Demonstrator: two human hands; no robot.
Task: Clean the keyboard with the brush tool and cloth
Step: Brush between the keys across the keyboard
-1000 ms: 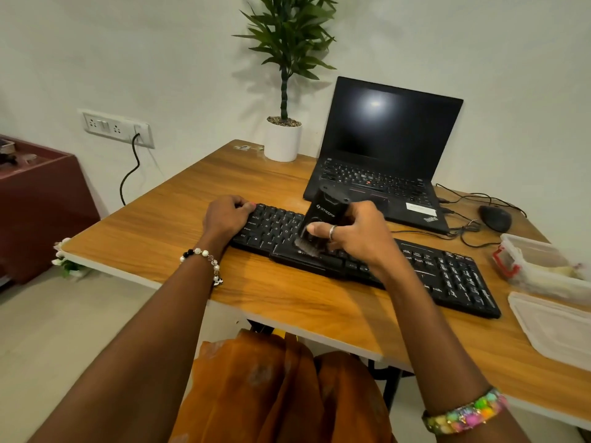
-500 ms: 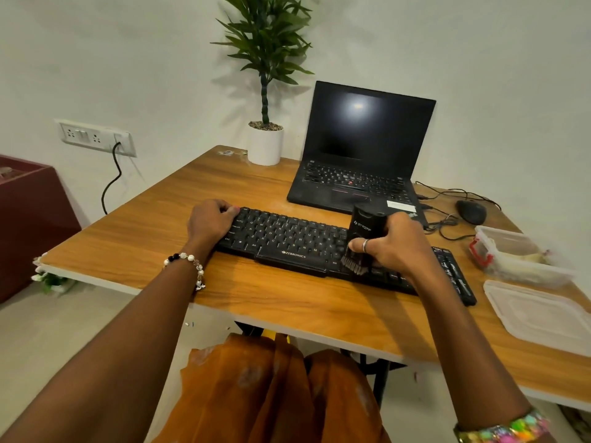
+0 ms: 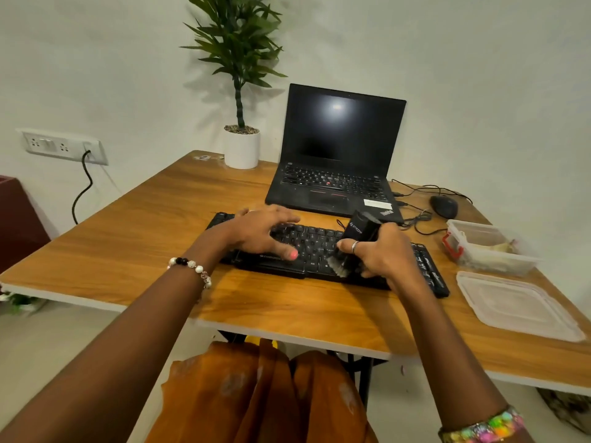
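Note:
A black keyboard point(image 3: 315, 247) lies across the wooden table point(image 3: 144, 238), in front of the laptop. My right hand point(image 3: 382, 255) grips a black brush tool point(image 3: 358, 233), held upright and tilted, its grey bristles down on the keys near the keyboard's front edge, right of the middle. My left hand point(image 3: 260, 233) rests flat on the keyboard's left half with fingers spread, holding nothing. No cloth is clearly visible; something pale lies inside the plastic box at the right.
An open black laptop point(image 3: 335, 161) stands behind the keyboard, a potted plant point(image 3: 241, 145) to its left. A mouse point(image 3: 444, 206) and cables lie at the back right. A clear plastic box point(image 3: 486, 249) and its lid point(image 3: 515, 305) sit at the right edge.
My left hand left the keyboard's left end, opened and now lies flat over the left keys. The brush stays around the middle-right keys. The view shifted left.

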